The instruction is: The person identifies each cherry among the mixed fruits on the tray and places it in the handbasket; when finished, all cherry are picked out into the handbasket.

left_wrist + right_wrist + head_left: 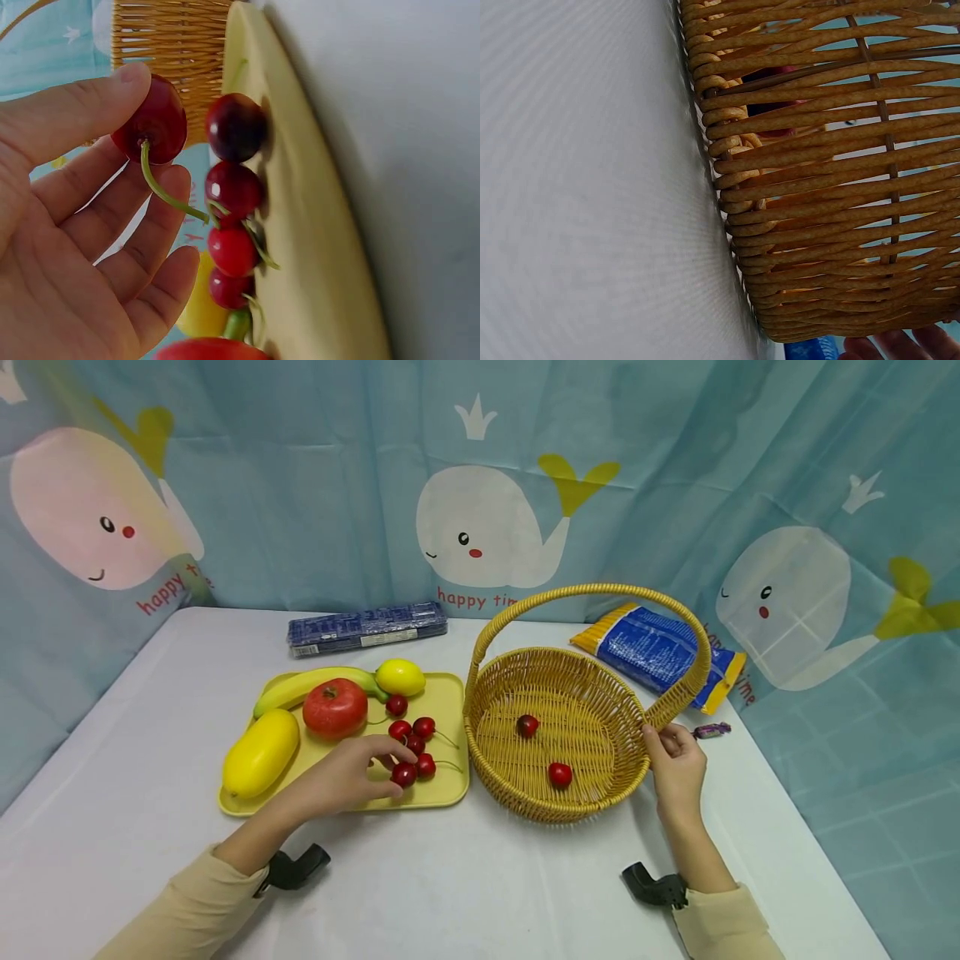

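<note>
Basket: wicker basket (547, 810), right of centre in the frame, on the white table (487, 893); a darker cherry (527, 726) and a brighter cherry (560, 775) lie apart on its floor. Count placed: two.
Left hand: left hand (348, 777), lower left of centre, pinches the held cherry (161, 124) between thumb and finger. Left-wrist view shows it raised off the tray, stem attached; not yet at the basket.
Right hand: right hand (678, 768), right side of the frame, grips the basket rim by the foot of the handle. Presumably steadying it.
Tray cherries: five loose cherries (424, 727) on the right half of the yellow tray (442, 793), centre of the frame; not moved across. Left-wrist view makes out only four.
Other fruit: banana (300, 687), red round fruit (335, 708), lemon (401, 677) and yellow oblong fruit (261, 753), left and top of the tray; none in the basket.
Packets: blue packet (367, 628) behind the tray, blue-and-yellow bag (652, 647) behind the basket; untouched.
Progress (judgement): cherry transfer under way, well short of half. Two in, one in hand, five on the tray.
</note>
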`<move>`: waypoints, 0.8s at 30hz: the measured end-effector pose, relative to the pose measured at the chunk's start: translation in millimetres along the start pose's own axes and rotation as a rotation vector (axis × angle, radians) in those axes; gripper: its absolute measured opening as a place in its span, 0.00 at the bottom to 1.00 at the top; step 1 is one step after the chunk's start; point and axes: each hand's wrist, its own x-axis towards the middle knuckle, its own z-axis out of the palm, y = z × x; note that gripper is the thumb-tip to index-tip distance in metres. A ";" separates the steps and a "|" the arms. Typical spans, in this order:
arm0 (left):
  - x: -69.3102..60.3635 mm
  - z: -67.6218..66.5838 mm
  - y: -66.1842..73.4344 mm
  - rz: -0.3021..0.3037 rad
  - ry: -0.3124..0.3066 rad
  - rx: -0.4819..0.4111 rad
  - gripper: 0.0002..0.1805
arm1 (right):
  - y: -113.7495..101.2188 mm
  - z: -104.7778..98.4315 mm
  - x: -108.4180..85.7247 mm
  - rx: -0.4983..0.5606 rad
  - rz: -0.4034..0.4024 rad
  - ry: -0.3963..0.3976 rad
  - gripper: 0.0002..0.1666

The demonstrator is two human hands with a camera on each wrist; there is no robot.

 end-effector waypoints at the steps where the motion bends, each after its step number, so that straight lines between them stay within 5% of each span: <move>1: 0.8 -0.2 2.0 0.007 0.007 0.003 0.17 | -0.3 -0.2 -0.4 -0.007 -0.003 -0.002 0.16; 24: 37.4 12.3 57.3 0.242 0.066 -0.102 0.19 | 0.1 -0.3 0.2 -0.009 -0.010 -0.011 0.16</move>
